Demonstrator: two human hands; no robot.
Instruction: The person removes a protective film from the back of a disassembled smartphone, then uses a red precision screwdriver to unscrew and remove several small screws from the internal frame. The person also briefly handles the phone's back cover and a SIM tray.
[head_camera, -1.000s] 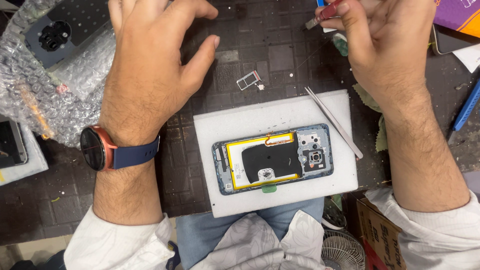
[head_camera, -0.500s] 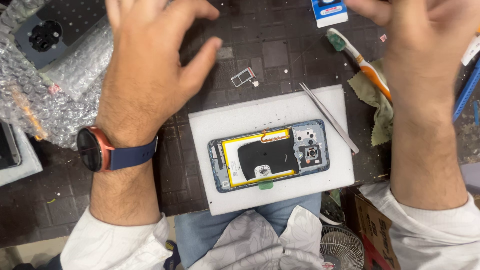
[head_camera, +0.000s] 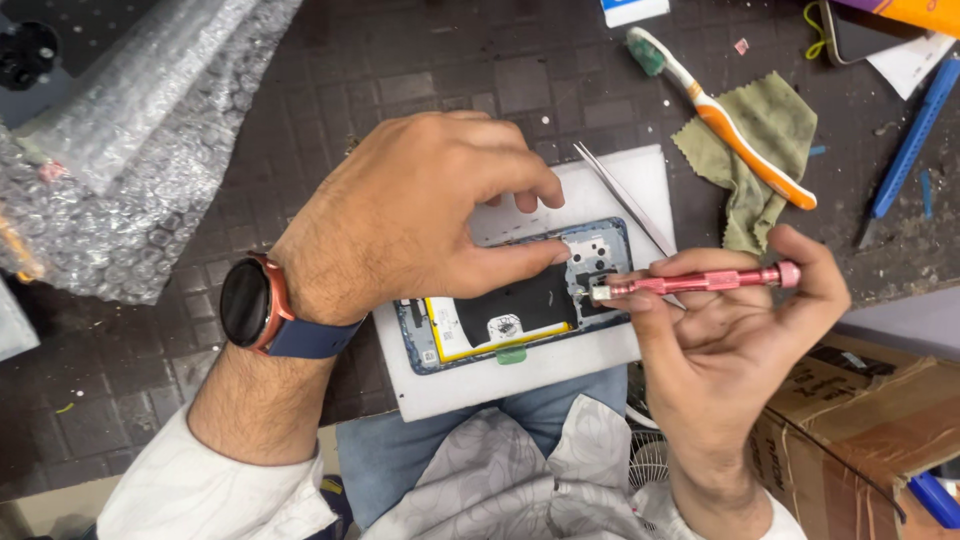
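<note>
1. Head view: the left hand (head_camera: 400, 225) presses its thumb and fingertips down on the opened blue smartphone with exposed yellow-edged battery (head_camera: 510, 310), which lies on a white rectangular mat (head_camera: 560, 365) at the near edge of the dark tiled table (head_camera: 300, 90).
2. The right hand (head_camera: 725, 320) has its grip clamped on a slim pink metal screwdriver (head_camera: 700, 281), held almost level, tip at the phone's camera end.
3. Judged step: working a screw near the camera; next calls for a steady, seated tip.
4. Silver tweezers (head_camera: 620, 195) lie on the mat; an orange-and-white toothbrush (head_camera: 725, 120) rests across an olive cloth (head_camera: 765, 150).
</note>
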